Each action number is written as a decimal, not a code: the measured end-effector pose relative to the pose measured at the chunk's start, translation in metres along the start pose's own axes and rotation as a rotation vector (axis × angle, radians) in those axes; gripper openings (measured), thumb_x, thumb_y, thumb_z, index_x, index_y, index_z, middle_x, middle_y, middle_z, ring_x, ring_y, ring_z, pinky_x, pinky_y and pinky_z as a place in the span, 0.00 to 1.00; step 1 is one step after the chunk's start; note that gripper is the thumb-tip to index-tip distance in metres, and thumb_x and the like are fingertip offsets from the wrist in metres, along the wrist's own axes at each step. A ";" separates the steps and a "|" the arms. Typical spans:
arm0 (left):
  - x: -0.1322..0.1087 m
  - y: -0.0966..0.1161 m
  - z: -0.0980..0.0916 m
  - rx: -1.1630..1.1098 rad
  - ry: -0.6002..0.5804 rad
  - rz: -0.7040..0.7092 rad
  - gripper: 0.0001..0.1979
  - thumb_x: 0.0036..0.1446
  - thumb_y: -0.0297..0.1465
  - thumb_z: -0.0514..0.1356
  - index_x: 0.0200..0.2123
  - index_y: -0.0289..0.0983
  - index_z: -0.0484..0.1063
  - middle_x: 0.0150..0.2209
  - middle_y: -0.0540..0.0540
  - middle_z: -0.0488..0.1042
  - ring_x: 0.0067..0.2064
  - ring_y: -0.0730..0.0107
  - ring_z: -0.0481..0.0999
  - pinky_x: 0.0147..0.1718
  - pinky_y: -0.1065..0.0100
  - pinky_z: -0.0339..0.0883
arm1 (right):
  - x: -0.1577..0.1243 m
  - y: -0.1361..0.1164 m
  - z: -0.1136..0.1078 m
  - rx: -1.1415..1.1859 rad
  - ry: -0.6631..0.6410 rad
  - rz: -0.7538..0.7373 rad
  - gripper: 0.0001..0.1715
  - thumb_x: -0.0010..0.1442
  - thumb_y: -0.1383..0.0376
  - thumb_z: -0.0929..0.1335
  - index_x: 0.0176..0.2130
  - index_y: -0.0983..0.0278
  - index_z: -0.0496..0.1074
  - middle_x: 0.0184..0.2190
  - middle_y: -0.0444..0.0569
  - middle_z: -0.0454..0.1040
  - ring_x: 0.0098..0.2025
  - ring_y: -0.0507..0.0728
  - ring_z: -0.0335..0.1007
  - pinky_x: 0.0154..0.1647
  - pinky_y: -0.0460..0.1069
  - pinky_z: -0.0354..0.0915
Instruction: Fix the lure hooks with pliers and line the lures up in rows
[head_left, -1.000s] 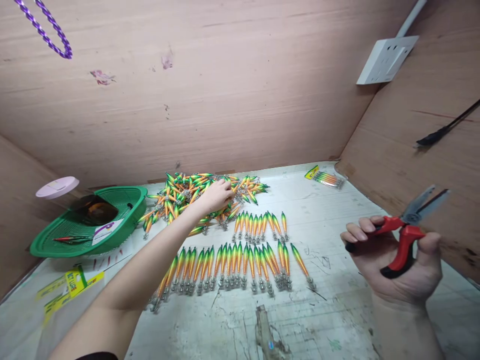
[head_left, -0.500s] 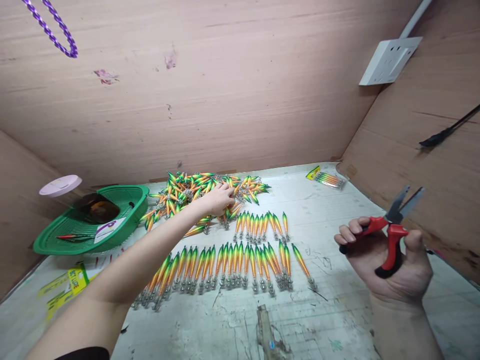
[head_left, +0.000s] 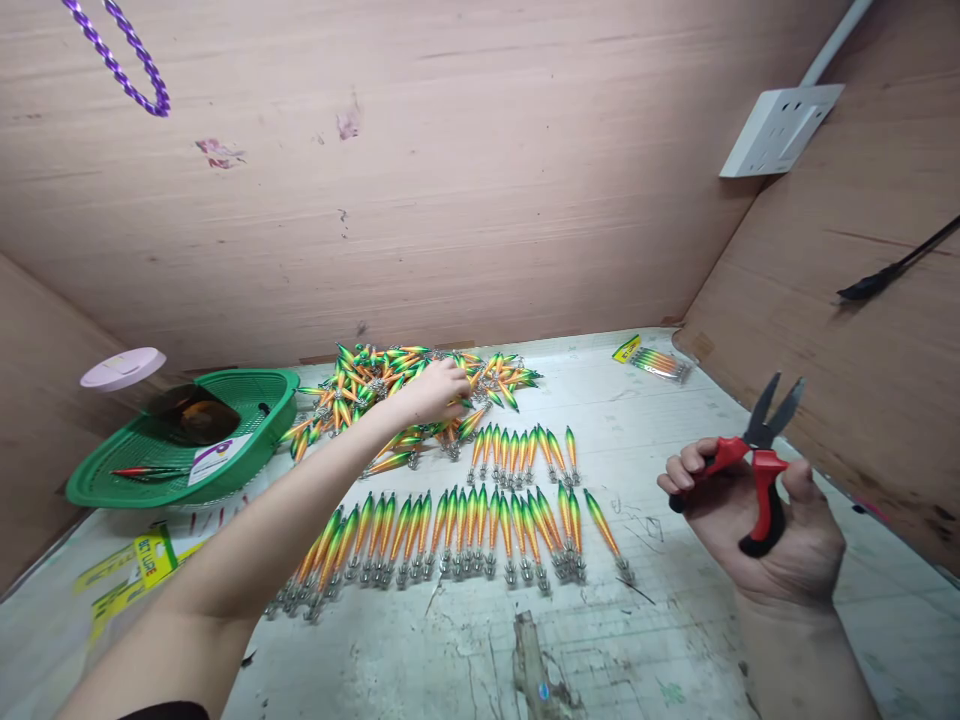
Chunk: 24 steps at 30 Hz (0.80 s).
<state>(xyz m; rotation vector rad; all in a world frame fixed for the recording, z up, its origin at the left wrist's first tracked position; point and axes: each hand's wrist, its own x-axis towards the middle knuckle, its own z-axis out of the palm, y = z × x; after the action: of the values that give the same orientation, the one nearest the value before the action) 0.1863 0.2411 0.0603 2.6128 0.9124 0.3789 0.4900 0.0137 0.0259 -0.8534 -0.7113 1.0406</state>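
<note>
My left hand (head_left: pixel 442 388) reaches into a heap of green, yellow and orange squid jigs (head_left: pixel 352 385) at the back of the table. Its fingers are curled down among them, and what they hold is hidden. In my right hand (head_left: pixel 769 540), palm up, rests a pair of scissors (head_left: pixel 766 425) with red and black handles, blades apart and pointing up. In front of the heap, a short row of jigs (head_left: pixel 521 450) stands above a longer row of jigs (head_left: pixel 465 525), metal hook crowns toward me.
A green basket (head_left: pixel 281 420) at left holds a lidded jar (head_left: pixel 199 415) and a red lure. Yellow packaging cards (head_left: pixel 154 555) lie before it, under my left arm. A packet of jigs (head_left: pixel 656 362) lies back right. A wall socket (head_left: pixel 780 130) and purple chain (head_left: pixel 135 75) hang above.
My right hand has shifted slightly left with the scissors. My left hand has moved a little within the heap, its fingers curling further down. The rows of jigs stay put.
</note>
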 end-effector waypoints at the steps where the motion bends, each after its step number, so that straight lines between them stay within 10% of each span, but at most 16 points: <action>1: 0.000 0.002 -0.003 -0.085 0.071 -0.037 0.03 0.51 0.31 0.64 0.28 0.38 0.72 0.34 0.43 0.73 0.45 0.55 0.69 0.51 0.52 0.63 | 0.000 0.000 -0.001 -0.009 -0.010 -0.004 0.30 0.52 0.36 0.67 0.32 0.58 0.76 0.29 0.47 0.64 0.30 0.57 0.59 0.30 0.54 0.60; 6: -0.013 0.036 -0.001 -0.542 0.263 -0.143 0.16 0.65 0.42 0.51 0.45 0.36 0.67 0.39 0.43 0.75 0.39 0.66 0.77 0.44 0.59 0.72 | -0.005 0.005 -0.008 -0.282 -0.237 -0.016 0.26 0.59 0.40 0.65 0.40 0.56 0.77 0.32 0.49 0.71 0.32 0.59 0.65 0.32 0.54 0.62; 13: -0.041 0.100 0.009 -1.442 0.052 -0.311 0.13 0.53 0.31 0.68 0.41 0.34 0.72 0.35 0.45 0.79 0.35 0.71 0.79 0.39 0.67 0.75 | -0.016 0.009 0.012 -0.545 -0.582 0.158 0.22 0.56 0.47 0.73 0.34 0.63 0.77 0.28 0.47 0.67 0.30 0.55 0.61 0.29 0.49 0.59; 24: -0.048 0.117 0.008 -1.463 0.071 -0.374 0.20 0.39 0.33 0.76 0.32 0.36 0.70 0.29 0.53 0.71 0.29 0.79 0.71 0.28 0.74 0.66 | -0.019 0.006 0.025 -0.749 -0.692 0.059 0.24 0.60 0.44 0.69 0.36 0.63 0.76 0.28 0.46 0.64 0.28 0.54 0.59 0.26 0.48 0.58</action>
<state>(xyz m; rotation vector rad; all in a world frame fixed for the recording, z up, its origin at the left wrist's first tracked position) 0.2170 0.1222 0.0938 1.0848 0.6719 0.6795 0.4596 0.0045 0.0309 -1.1522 -1.7400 1.1382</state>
